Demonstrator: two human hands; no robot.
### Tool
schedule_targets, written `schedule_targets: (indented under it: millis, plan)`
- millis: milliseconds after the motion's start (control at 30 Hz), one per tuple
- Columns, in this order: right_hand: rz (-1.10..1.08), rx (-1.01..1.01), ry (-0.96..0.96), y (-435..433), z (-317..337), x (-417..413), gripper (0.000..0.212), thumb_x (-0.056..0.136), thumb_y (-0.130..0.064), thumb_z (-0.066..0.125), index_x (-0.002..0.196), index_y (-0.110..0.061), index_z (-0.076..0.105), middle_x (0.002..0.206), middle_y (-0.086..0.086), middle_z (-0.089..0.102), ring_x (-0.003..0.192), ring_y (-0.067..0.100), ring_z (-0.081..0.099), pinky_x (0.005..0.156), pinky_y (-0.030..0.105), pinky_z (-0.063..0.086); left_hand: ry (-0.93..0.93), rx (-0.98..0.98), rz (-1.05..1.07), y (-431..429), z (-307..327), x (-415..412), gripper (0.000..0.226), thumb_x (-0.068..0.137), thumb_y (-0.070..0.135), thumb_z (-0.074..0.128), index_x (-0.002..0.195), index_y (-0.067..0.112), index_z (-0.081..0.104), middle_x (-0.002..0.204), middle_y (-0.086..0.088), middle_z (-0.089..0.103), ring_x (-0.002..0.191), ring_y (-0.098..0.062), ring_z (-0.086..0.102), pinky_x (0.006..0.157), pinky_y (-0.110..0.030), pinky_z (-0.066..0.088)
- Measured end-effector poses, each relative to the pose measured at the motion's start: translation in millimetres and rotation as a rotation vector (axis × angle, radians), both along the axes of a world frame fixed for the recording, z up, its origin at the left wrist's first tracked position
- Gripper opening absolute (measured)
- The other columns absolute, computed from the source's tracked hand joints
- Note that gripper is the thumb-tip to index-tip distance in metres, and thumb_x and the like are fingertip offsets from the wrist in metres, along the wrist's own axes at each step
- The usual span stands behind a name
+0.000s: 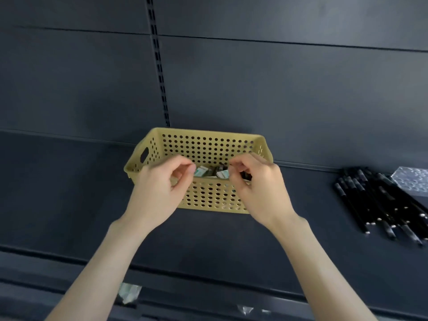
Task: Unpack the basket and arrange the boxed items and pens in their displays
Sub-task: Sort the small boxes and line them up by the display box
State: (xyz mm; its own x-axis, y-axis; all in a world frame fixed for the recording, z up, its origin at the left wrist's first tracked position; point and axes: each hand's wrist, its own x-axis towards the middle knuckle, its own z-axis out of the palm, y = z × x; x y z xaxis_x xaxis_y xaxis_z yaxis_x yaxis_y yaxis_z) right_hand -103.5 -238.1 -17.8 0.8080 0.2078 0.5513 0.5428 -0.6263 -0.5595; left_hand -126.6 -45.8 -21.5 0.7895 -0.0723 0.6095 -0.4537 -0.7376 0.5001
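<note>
A tan perforated basket (208, 144) stands on the dark shelf (69, 193). Small white-and-green boxed items (203, 171) show just above its front rim. My left hand (159, 188) is over the front left of the basket, thumb and forefinger pinched at the end of a box. My right hand (257, 188) mirrors it at the front right, pinching at another box (222, 174). A pile of black pens (379, 200) lies loose on the shelf at the right.
A clear dimpled plastic display piece (412, 179) sits behind the pens at the far right. The slotted upright (159, 66) runs up the dark back panel. On the lower shelf lie a small wrapped packet (128, 293) and clear wrappers (246, 309).
</note>
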Motion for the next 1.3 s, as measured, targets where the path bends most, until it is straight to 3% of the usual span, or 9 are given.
schedule_targets:
  millis: [100, 233, 467, 600, 733, 867, 967, 1100, 1300]
  plan:
    - [0.019, -0.078, 0.011, 15.2, 2.8, 24.0, 0.015, 0.09, -0.014, 0.056, 0.101, -0.009, 0.066, 0.097, 0.002, 0.066, 0.081, 0.021, 0.063, 0.072, 0.043, 0.053, 0.088, 0.042, -0.023, 16.8, 5.0, 27.9, 0.02, 0.088, 0.028, 0.055, 0.093, 0.014, 0.069, 0.083, 0.008, 0.069, 0.077, -0.005, 0.065, 0.067, -0.029, 0.056]
    - [0.075, -0.209, 0.075, 23.4, 8.7, 59.4, 0.016, 0.091, -0.019, 0.055, 0.102, -0.013, 0.065, 0.098, 0.0, 0.066, 0.081, 0.019, 0.064, 0.074, 0.041, 0.053, 0.333, 0.189, -0.068, 32.8, 7.3, 70.2, 0.018, 0.091, 0.031, 0.057, 0.104, 0.022, 0.067, 0.098, 0.009, 0.069, 0.085, 0.0, 0.061, 0.078, -0.02, 0.051]
    - [0.283, -0.46, 0.374, 39.2, 11.5, 121.2, 0.019, 0.09, -0.029, 0.06, 0.105, -0.018, 0.065, 0.097, -0.005, 0.067, 0.09, 0.009, 0.06, 0.085, 0.032, 0.05, 0.751, 0.54, -0.192, 52.3, 9.8, 135.6, 0.037, 0.09, 0.042, 0.055, 0.123, 0.025, 0.055, 0.12, 0.008, 0.061, 0.099, -0.005, 0.058, 0.09, -0.023, 0.048]
    - [0.37, -0.662, 0.613, 52.0, 0.3, 147.2, 0.028, 0.087, -0.035, 0.064, 0.109, -0.016, 0.064, 0.103, -0.005, 0.066, 0.09, 0.01, 0.06, 0.081, 0.026, 0.05, 0.921, 0.806, -0.278, 58.1, 1.6, 162.5, 0.045, 0.089, 0.044, 0.057, 0.127, 0.02, 0.052, 0.12, 0.005, 0.059, 0.103, -0.012, 0.058, 0.091, -0.033, 0.051]
    - [0.374, -0.776, 0.724, 64.9, -12.7, 159.9, 0.029, 0.084, -0.037, 0.067, 0.105, -0.018, 0.066, 0.099, -0.006, 0.067, 0.087, 0.011, 0.061, 0.076, 0.028, 0.051, 1.009, 1.036, -0.402, 53.2, -3.9, 179.8, 0.058, 0.087, 0.046, 0.061, 0.136, 0.019, 0.044, 0.115, 0.004, 0.056, 0.099, -0.015, 0.056, 0.084, -0.03, 0.051]
    - [0.392, -0.782, 0.804, 68.0, -23.8, 161.2, 0.033, 0.081, -0.041, 0.069, 0.105, -0.019, 0.063, 0.084, -0.015, 0.058, 0.074, 0.0, 0.053, 0.056, 0.011, 0.041, 1.049, 1.214, -0.457, 51.8, -9.5, 191.8, 0.059, 0.085, 0.041, 0.066, 0.133, 0.016, 0.044, 0.111, -0.001, 0.054, 0.097, -0.019, 0.054, 0.078, -0.032, 0.05]
    - [0.359, -0.854, 0.83, 67.6, -28.2, 162.6, 0.043, 0.081, -0.044, 0.067, 0.114, -0.018, 0.06, 0.076, -0.02, 0.047, 0.067, -0.003, 0.046, 0.053, 0.014, 0.032, 1.073, 1.254, -0.464, 50.8, -11.7, 195.0, 0.054, 0.083, 0.038, 0.069, 0.126, 0.013, 0.048, 0.107, -0.003, 0.057, 0.089, -0.018, 0.055, 0.068, -0.028, 0.049]
    - [0.401, -0.889, 0.849, 66.2, -28.0, 163.3, 0.034, 0.082, -0.045, 0.066, 0.104, -0.019, 0.065, 0.074, -0.018, 0.052, 0.066, 0.001, 0.05, 0.052, 0.017, 0.033, 1.063, 1.285, -0.449, 51.6, -17.6, 195.2, 0.039, 0.085, 0.034, 0.067, 0.112, 0.009, 0.055, 0.093, -0.001, 0.055, 0.071, -0.012, 0.047, 0.048, -0.018, 0.036]
    - [0.326, -0.687, 0.821, 51.7, -5.8, 170.1, 0.012, 0.081, -0.032, 0.071, 0.084, -0.025, 0.062, 0.077, -0.016, 0.059, 0.071, -0.002, 0.053, 0.061, 0.012, 0.041, 1.1, 0.994, -0.59, 56.8, -5.7, 202.1, 0.014, 0.086, 0.037, 0.066, 0.09, 0.024, 0.06, 0.076, 0.008, 0.056, 0.061, -0.004, 0.047, 0.046, -0.014, 0.034]
